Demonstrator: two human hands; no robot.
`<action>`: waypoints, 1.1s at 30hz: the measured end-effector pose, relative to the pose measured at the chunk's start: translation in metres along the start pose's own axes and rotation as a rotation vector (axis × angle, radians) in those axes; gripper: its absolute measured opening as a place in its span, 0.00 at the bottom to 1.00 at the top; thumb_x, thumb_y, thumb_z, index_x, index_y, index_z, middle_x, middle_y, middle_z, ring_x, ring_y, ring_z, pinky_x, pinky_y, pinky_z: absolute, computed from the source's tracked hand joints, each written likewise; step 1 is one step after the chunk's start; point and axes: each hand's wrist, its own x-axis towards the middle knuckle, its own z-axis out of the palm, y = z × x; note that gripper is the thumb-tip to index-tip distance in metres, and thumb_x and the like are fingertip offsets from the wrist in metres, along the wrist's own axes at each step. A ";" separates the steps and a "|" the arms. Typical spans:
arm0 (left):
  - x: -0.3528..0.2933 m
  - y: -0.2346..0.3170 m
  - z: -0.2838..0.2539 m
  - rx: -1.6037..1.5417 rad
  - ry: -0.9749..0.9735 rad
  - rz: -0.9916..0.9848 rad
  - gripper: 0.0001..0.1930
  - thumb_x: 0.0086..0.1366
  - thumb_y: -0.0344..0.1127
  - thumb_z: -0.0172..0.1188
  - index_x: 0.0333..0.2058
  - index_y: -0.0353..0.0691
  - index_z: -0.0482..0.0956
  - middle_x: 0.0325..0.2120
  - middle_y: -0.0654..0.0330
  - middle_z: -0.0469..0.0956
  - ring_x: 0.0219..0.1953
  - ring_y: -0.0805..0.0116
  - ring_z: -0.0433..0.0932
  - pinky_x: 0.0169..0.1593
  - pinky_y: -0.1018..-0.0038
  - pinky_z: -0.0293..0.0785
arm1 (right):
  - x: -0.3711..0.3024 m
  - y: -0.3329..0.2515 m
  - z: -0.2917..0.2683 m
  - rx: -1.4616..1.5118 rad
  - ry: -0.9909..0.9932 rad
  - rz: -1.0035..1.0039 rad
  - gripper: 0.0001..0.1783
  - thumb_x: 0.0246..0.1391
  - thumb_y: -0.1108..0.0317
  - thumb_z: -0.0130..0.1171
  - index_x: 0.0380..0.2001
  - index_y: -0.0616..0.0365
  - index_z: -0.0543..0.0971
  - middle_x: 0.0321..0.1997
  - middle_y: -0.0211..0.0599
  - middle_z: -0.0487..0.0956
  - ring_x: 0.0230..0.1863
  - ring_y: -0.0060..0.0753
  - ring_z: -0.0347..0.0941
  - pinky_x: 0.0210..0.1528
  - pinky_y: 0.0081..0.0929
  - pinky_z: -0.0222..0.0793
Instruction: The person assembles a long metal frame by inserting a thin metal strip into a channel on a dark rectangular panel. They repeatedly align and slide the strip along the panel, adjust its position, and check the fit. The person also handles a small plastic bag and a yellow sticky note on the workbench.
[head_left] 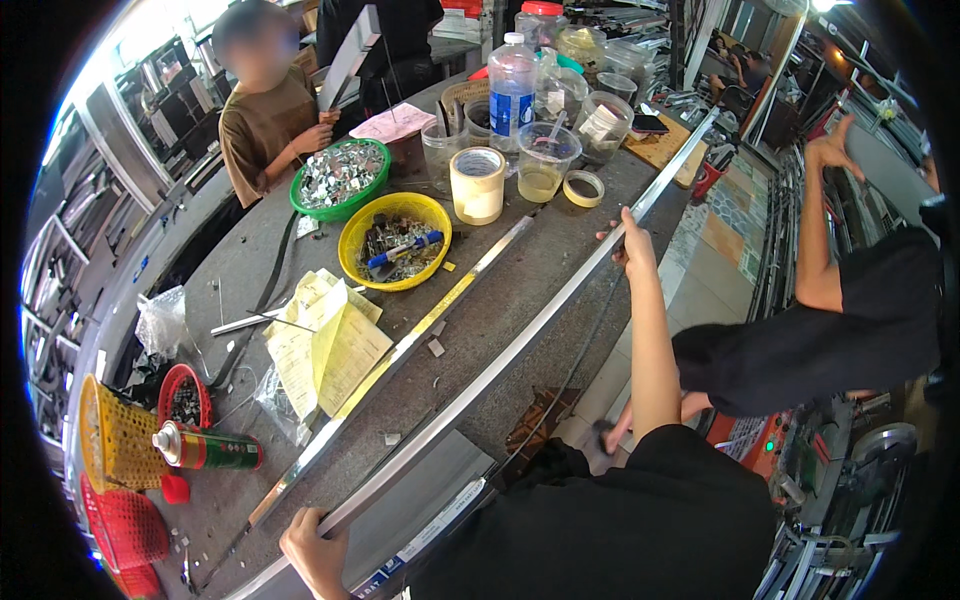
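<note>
A long silvery metal bar [545, 325] slants across the worktable [240, 300] from near left to far right. My left hand [315, 552] is closed around its near part, at the table's front. Farther along, my right hand [633, 247] grips the same bar from the right side, its arm stretched out. Beside the bar, on its left, lies a long narrow strip [455, 295] with a yellowish, shiny face, roughly parallel to it. Crumpled yellow papers [335, 345] rest against that strip.
A yellow basket [350, 258] of small parts with a blue marker, a green basket [375, 195] of metal pieces, tape rolls [477, 190] and plastic containers [548, 165] stand farther back. A spray can [215, 447] lies at left. One person [255, 130] is across the table; another [820, 320] stands right.
</note>
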 end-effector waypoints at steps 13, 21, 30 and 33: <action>0.039 0.144 0.033 -0.174 -0.268 0.156 0.19 0.48 0.40 0.76 0.39 0.40 0.84 0.32 0.53 0.84 0.35 0.50 0.83 0.39 0.61 0.77 | -0.303 0.057 0.060 0.101 -0.796 0.309 0.25 0.69 0.54 0.56 0.61 0.59 0.69 0.53 0.47 0.83 0.46 0.35 0.84 0.42 0.31 0.84; 0.030 0.096 0.006 -0.120 -0.425 0.191 0.23 0.48 0.44 0.77 0.42 0.41 0.83 0.33 0.53 0.85 0.36 0.50 0.84 0.42 0.63 0.79 | -0.250 0.059 0.045 0.251 -0.564 0.354 0.20 0.67 0.59 0.56 0.53 0.64 0.75 0.47 0.57 0.84 0.38 0.43 0.86 0.38 0.38 0.88; -0.063 -0.063 -0.095 -0.350 -0.504 -0.426 0.22 0.51 0.24 0.72 0.46 0.27 0.82 0.37 0.48 0.86 0.40 0.66 0.84 0.45 0.71 0.78 | -0.009 0.021 -0.010 0.301 0.096 -0.033 0.17 0.59 0.58 0.65 0.38 0.64 0.81 0.33 0.45 0.87 0.22 0.30 0.82 0.14 0.25 0.75; -0.057 -0.055 -0.082 -0.221 -0.467 -0.342 0.20 0.50 0.23 0.72 0.45 0.27 0.84 0.36 0.48 0.87 0.39 0.67 0.84 0.45 0.72 0.78 | 0.008 0.015 -0.009 0.307 0.122 -0.033 0.16 0.59 0.57 0.65 0.38 0.61 0.83 0.34 0.37 0.87 0.27 0.25 0.83 0.14 0.20 0.67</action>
